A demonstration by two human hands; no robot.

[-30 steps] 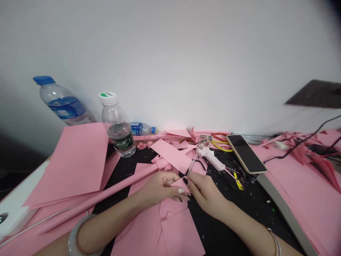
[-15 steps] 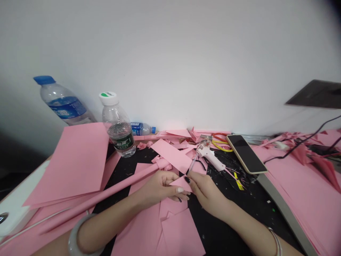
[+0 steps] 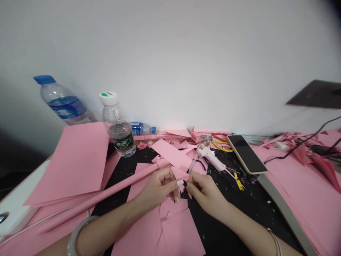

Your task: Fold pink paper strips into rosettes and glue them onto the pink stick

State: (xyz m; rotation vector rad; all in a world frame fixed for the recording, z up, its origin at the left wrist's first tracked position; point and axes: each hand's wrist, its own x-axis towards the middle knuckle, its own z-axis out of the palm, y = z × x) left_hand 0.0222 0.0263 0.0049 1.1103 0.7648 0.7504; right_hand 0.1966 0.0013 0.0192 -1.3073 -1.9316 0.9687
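Note:
My left hand and my right hand meet at the middle of the black table. Both pinch one small folded piece of pink paper between thumb and fingertips, its point lifted toward the wall. Under my wrists lie loose pink paper squares. A long rolled pink paper tube runs from the left edge up to my left hand. Just beyond my fingers lies a white glue gun.
Two water bottles stand at the left behind a large pink sheet; a third small bottle lies by the wall. A phone, scissors, cables and stacked pink paper fill the right.
Both hands have lifted the small pink piece slightly and turned it more upright; my fingertips have closed in on its edge. Everything else on the table is unmoved.

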